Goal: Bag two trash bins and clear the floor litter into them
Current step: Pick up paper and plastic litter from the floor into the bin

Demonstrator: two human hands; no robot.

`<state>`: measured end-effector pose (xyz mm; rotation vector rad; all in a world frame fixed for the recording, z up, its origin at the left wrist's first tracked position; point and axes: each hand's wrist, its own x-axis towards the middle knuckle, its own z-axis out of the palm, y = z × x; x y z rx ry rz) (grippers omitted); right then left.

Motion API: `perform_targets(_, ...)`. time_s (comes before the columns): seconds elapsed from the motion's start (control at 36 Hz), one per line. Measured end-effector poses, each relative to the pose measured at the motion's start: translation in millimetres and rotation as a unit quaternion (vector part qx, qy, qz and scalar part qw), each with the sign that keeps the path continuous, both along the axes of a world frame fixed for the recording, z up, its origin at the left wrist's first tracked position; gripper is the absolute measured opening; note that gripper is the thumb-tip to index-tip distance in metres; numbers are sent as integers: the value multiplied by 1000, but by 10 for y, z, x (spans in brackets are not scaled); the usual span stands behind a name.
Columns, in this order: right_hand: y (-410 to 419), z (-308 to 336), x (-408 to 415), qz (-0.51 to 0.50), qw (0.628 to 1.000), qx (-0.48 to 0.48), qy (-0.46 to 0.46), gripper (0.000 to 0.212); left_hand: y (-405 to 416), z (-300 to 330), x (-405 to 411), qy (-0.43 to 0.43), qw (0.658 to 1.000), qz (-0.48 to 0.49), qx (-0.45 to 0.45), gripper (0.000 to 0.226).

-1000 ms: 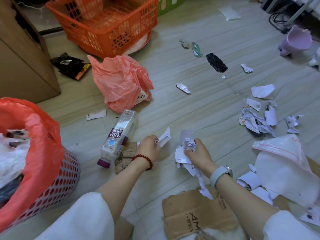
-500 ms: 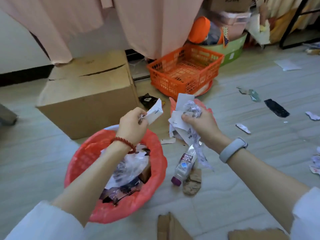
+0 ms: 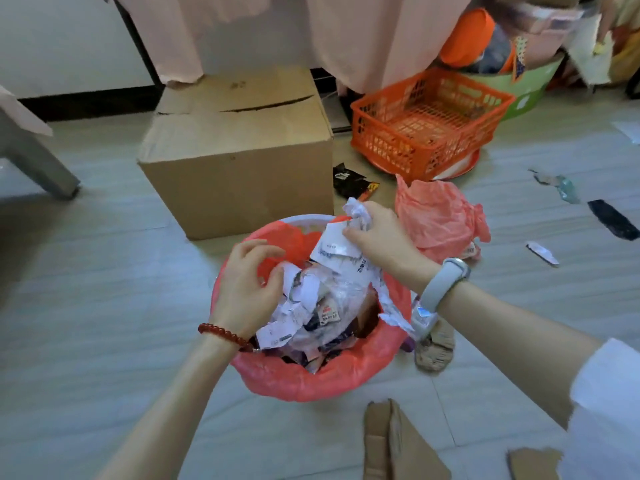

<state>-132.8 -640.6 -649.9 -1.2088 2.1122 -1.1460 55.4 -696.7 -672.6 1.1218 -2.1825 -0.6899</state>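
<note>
Red bag lines the bin (image 3: 311,382), brimful of paper. Right hand (image 3: 381,237) clutches crumpled scraps (image 3: 341,245) over its far rim; left hand (image 3: 247,282) hovers loose-fingered, empty. Bare floor (image 3: 104,306) lies leftward.

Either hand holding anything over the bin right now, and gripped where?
The right hand pinches a wad of paper scraps by its upper end. The left hand is open, holding nothing.

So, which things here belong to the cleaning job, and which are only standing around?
Part of the job:
- bin with red bag
- paper scraps in the right hand
- left hand, open over the bin
- pink bag
- black wrapper on the floor

Just lying about:
- cardboard box
- orange basket
</note>
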Motion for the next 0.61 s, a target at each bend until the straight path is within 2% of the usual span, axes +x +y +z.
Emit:
perform_targets(0.08,-46,64,80,-22,989,-108,-97,25,16,13,33,39,999,30,-12,21)
perform_targets(0.14,-54,1,153,32,992,-79,-95,38,17,-13,53,35,998,42,-9,21)
perform_targets(0.19,-39,-173,203,111,994,22,-14,62,28,-65,94,19,999,46,7,21)
perform_targets(0.25,-3,-351,215,174,974,82,116,82,40,-142,152,-15,999,51,5,39)
perform_targets(0.28,24,-413,211,196,959,90,184,84,44,-181,180,-35,998,60,2,46)
perform_targets(0.33,74,-511,216,252,909,107,316,79,37,-257,227,-88,993,84,-5,45)
perform_targets(0.39,105,-575,255,324,850,158,383,73,14,-340,255,-139,987,82,-2,47)
perform_targets(0.47,74,-708,337,395,801,245,376,76,-34,-447,287,-219,974,63,16,51)
perform_targets(0.61,56,-1073,491,417,776,334,336,84,-3,-516,320,-280,958,56,10,61)
